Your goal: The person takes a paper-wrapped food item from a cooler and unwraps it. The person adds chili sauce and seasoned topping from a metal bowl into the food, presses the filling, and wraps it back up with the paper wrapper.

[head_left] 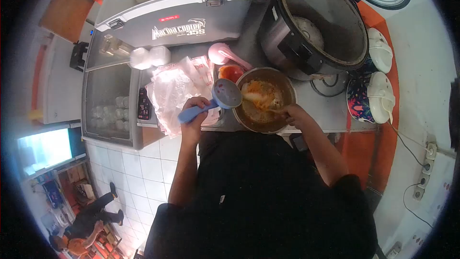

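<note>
Two hands occupied: left hand (194, 111) clamped on ladle (223, 95), which juts toward the other; right hand (296, 116) clamped on utensil (274, 111), angled into bowl (256, 125) between the hands. Ladle presumably light, stiff; grip mid-handle. Bowl likely slippery; hold its rim.

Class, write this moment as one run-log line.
left hand: holding blue ladle | right hand: holding utensil in metal bowl | contents: orange, whitish

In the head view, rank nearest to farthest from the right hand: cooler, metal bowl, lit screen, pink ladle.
1. Metal bowl, at the right hand
2. Pink ladle, beyond it, left
3. Cooler, farther back left
4. Lit screen, far left
</note>
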A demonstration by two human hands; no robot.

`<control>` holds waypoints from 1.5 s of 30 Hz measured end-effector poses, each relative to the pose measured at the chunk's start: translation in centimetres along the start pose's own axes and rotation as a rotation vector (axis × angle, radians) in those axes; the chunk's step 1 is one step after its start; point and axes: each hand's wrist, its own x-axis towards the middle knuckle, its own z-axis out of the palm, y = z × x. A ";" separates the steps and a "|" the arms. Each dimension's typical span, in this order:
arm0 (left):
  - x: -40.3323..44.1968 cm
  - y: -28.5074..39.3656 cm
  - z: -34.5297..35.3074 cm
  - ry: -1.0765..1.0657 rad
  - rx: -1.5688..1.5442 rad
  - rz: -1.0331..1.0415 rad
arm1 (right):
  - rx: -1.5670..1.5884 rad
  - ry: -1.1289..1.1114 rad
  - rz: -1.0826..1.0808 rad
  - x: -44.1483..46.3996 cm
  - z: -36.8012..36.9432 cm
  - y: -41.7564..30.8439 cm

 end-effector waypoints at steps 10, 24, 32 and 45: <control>0.5 0.3 0.5 -0.002 0.021 0.013 | -0.862 0.798 -0.670 3.3 6.1 -0.6; -1.3 -0.2 -2.0 0.083 0.008 0.066 | -1.144 0.940 -1.107 6.1 5.3 -3.6; -1.9 0.4 -1.7 0.127 0.002 0.043 | -1.115 0.496 -0.436 1.3 5.2 -11.3; -2.8 1.1 -1.5 0.107 0.001 0.027 | -1.345 0.457 -0.513 -2.4 0.2 -8.8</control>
